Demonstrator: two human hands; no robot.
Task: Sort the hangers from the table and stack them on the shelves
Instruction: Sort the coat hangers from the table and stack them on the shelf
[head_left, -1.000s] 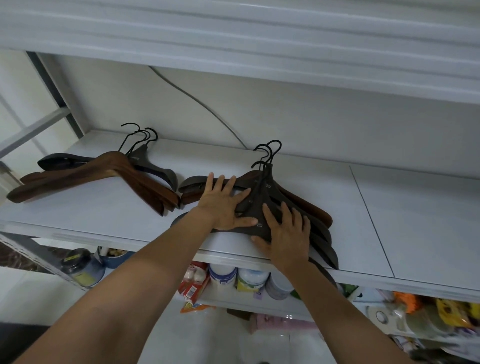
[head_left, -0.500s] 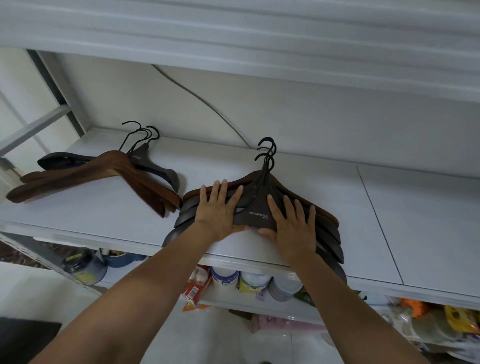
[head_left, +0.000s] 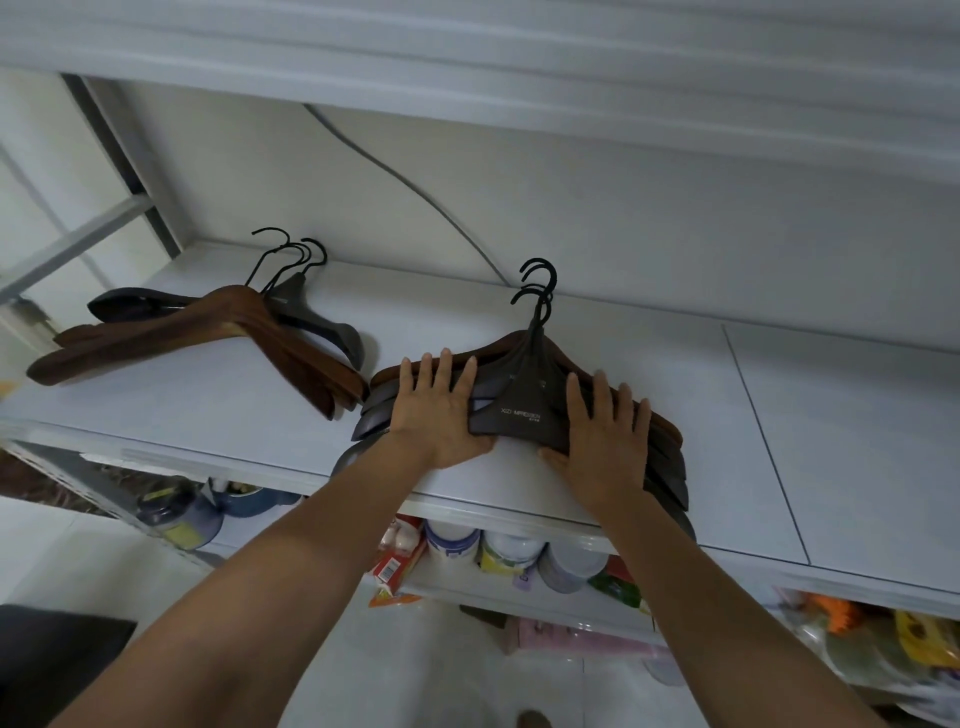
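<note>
Left grip (head_left: 441, 410) and right grip (head_left: 605, 436) both lie flat with fingers straight and spread, each pressing down on one arm of the stack of dark grey and brown wooden coat hangers (head_left: 519, 410), thumbs at its near edge and nothing clasped. That stack rests on the white metal shelf (head_left: 182, 410), black hooks pointing to the back wall and lower arm ends reaching the front edge. Just beside it on the left lies a second pile of reddish-brown wooden hangers (head_left: 171, 332) with dark ones beneath, and white tubs (head_left: 452, 545) stand on the shelf below.
</note>
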